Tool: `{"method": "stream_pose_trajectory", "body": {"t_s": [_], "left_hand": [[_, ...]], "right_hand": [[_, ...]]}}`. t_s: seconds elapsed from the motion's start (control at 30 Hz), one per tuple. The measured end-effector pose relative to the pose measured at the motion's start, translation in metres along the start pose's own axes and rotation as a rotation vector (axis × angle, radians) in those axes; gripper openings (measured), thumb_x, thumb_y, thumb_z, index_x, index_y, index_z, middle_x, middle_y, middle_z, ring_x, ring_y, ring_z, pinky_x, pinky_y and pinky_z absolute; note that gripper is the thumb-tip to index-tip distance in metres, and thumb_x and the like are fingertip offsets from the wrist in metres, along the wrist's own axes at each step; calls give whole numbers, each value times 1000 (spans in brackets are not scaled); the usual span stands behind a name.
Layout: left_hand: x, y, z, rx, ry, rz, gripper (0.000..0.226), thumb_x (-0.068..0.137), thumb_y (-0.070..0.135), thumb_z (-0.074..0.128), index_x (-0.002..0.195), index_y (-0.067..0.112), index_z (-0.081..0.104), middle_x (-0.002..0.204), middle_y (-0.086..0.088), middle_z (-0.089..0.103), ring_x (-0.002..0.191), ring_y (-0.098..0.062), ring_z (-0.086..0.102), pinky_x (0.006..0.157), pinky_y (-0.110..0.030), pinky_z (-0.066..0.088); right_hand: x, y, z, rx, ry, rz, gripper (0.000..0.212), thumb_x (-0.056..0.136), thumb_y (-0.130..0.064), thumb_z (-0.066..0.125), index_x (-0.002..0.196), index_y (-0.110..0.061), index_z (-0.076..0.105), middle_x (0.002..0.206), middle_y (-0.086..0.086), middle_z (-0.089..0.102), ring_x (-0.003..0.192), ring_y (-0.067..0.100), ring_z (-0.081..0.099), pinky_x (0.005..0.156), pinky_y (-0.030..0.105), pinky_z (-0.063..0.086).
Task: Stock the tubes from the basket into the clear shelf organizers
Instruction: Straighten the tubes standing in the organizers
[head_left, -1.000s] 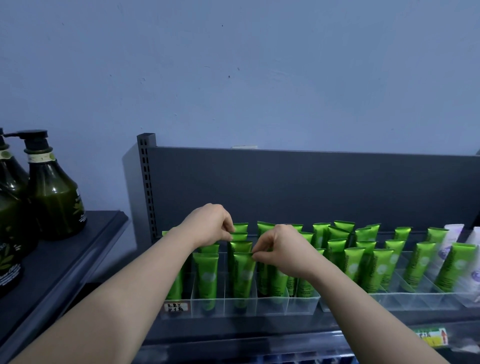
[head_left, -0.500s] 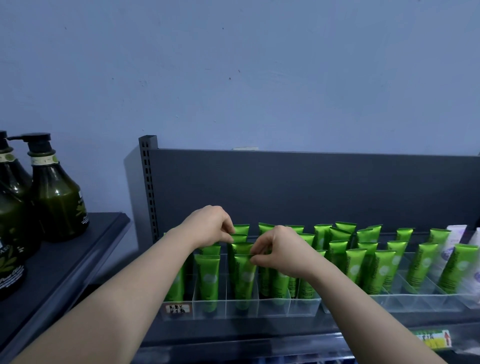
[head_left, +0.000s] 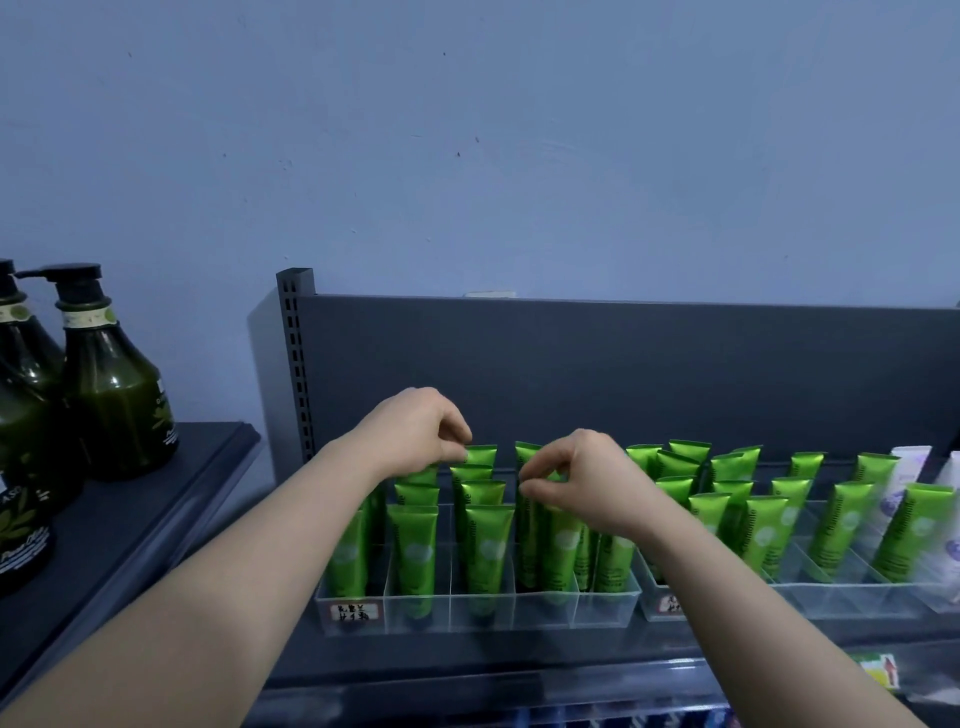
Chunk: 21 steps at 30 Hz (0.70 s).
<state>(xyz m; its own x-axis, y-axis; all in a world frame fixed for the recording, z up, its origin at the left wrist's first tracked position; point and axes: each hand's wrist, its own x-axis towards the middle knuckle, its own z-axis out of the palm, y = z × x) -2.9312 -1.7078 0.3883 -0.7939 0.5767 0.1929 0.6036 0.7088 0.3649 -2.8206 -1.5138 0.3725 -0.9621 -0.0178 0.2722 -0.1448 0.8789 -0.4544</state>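
Several green tubes (head_left: 488, 551) stand upright in rows inside a clear shelf organizer (head_left: 483, 610) on the dark shelf. My left hand (head_left: 415, 431) reaches over the left columns, and its curled fingertips pinch the top of a back-row green tube (head_left: 480, 455). My right hand (head_left: 582, 480) hovers over the middle columns, thumb and forefinger pinching the top edge of another green tube (head_left: 558, 551). A second clear organizer (head_left: 831, 597) to the right holds more green tubes. The basket is not in view.
White tubes (head_left: 904, 483) stand at the far right of the second organizer. Dark green pump bottles (head_left: 114, 384) sit on a neighbouring shelf to the left. A dark back panel (head_left: 623, 364) rises behind the tubes, and a price tag (head_left: 878, 670) hangs on the shelf's front edge.
Both hands stay over the same tubes. The right hand's fingers have shifted slightly at the tube tops, and the left hand has barely moved.
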Motion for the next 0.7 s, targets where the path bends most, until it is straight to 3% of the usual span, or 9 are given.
{"method": "stream_pose_trajectory", "body": {"t_s": [0.13,0.3,0.57,0.7], "left_hand": [[-2,25,-2,-17,39,73,17,83,35,71,100,33,73,99,19,69,91,1,61,88,-28,51],[-1,49,19,62,-45,100,19,82,38,71,100,32,73,99,16,71,89,-3,62,83,-26,50],[4,65,37,135,-97,82,16,81,33,73,96,29,74,94,14,71,86,-5,63,75,-23,49],[5,66,40,124,-63,64,12,80,32,73,91,28,75,88,14,72,82,-4,64,78,-27,53]], "right_hand": [[-6,18,-20,-101,58,29,8,80,-31,73,87,-30,75,85,-17,72,89,3,64,97,35,44],[-18,32,-25,-189,23,11,12,78,-33,73,90,-32,75,87,-20,68,98,9,57,98,35,40],[-14,37,-14,-324,-20,-61,15,82,-40,68,95,-35,73,113,-17,59,110,14,38,87,29,26],[-12,42,-8,-214,-24,-49,12,82,-34,70,92,-29,74,107,-14,63,109,15,39,95,32,30]]}}
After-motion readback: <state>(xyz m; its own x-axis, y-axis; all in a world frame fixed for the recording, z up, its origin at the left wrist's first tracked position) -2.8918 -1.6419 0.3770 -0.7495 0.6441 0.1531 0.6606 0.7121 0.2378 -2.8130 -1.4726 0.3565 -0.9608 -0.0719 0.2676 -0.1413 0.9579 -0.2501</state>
